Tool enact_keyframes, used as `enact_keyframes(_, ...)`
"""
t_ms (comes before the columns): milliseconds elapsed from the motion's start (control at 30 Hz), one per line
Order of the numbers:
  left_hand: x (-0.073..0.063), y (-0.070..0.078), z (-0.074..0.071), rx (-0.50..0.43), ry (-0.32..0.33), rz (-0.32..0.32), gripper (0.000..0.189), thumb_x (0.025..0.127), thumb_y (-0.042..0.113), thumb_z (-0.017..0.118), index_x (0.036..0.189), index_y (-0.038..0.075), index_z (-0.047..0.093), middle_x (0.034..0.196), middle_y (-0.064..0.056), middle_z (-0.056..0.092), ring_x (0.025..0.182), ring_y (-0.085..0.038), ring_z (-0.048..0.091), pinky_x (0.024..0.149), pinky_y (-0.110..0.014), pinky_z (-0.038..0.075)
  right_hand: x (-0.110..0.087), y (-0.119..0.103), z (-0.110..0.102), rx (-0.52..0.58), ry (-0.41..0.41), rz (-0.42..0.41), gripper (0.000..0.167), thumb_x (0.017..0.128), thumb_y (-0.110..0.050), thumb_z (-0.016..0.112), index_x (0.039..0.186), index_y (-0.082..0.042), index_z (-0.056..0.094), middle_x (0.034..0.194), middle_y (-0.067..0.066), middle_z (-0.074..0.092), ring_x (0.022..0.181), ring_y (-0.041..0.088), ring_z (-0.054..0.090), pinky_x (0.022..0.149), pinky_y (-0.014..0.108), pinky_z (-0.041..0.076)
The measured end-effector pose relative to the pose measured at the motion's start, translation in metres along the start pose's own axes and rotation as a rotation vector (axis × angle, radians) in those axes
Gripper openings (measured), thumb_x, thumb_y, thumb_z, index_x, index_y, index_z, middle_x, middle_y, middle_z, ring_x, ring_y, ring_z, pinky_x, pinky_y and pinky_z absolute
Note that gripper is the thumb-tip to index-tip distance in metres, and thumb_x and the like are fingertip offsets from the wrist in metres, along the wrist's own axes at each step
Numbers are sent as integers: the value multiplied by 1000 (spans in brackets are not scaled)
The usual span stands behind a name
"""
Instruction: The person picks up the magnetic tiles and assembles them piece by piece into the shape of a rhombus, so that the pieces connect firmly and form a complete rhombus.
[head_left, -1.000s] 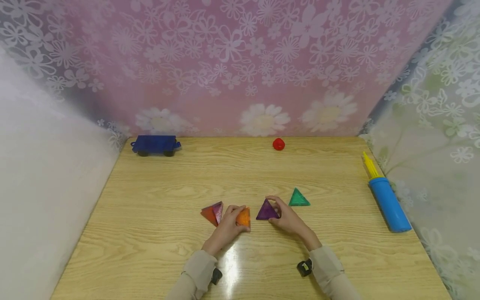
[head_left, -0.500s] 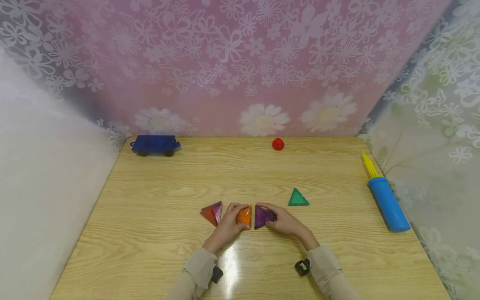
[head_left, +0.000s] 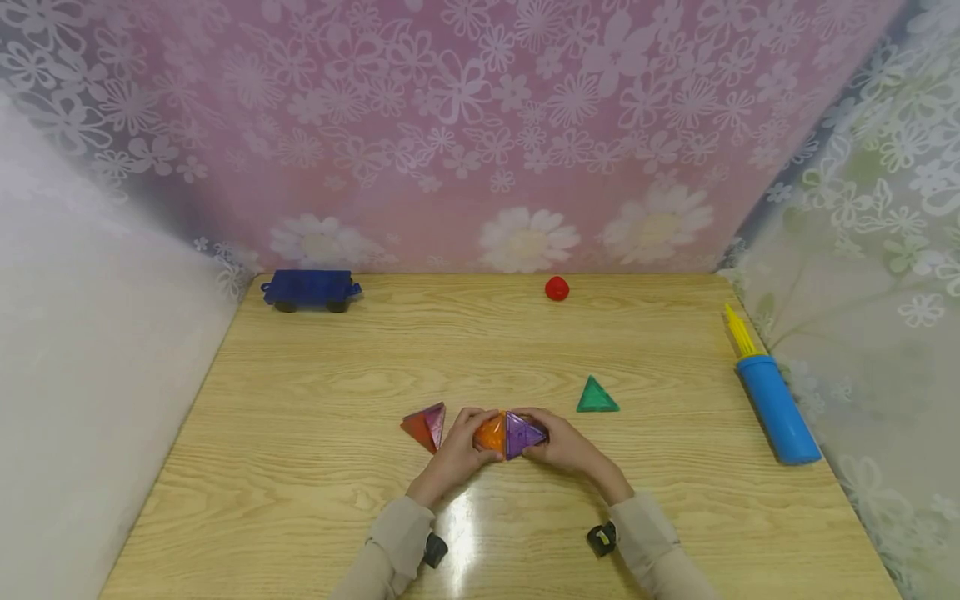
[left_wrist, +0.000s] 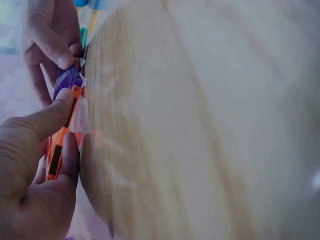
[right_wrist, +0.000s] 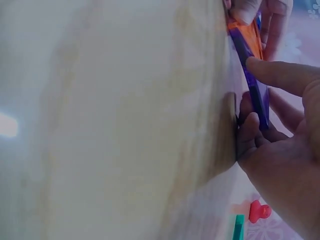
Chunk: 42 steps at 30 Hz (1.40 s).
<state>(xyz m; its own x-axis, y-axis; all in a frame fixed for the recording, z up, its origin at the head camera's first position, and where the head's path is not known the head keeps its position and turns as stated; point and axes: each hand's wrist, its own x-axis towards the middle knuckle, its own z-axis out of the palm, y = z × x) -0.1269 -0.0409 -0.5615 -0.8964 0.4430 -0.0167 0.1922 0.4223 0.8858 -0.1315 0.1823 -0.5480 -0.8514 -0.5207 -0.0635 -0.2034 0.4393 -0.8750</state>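
Observation:
My left hand [head_left: 456,450] grips an orange triangular magnetic tile [head_left: 491,433] between thumb and fingers, seen edge-on in the left wrist view. From the other side, my right hand [head_left: 564,442] pinches a purple triangular magnetic tile [head_left: 523,435]. The two tiles meet along one straight edge in the head view. In the right wrist view the purple tile [right_wrist: 252,82] is tilted up off the table, its thumb side nearest the camera. Just left of my left hand lie red-orange and pink triangular tiles [head_left: 426,427], partly overlapping. A green triangular tile [head_left: 597,396] rests behind my right hand.
On the wooden table [head_left: 315,375], a blue toy wagon [head_left: 309,289] stands at the back left. A small red object [head_left: 557,288] sits at the back edge. Along the right edge lies a blue and yellow hand pump [head_left: 777,408]. Walls enclose the back and both sides.
My right hand has moved left and turned the purple tile, so that its straight edge has come up against the orange tile. My left hand has hardly moved.

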Motion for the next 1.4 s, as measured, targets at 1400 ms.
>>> enact_keyframes(1400,-3,-2,6,-321,-16,4,55,86,5,68,137,6,49,141,-12,46,115,-29,57,94,-26,48,-4,-3,12,-297,136,77,55,77,-15,79,126,-2,59,108,7,54,103,25,47,88,41,43)
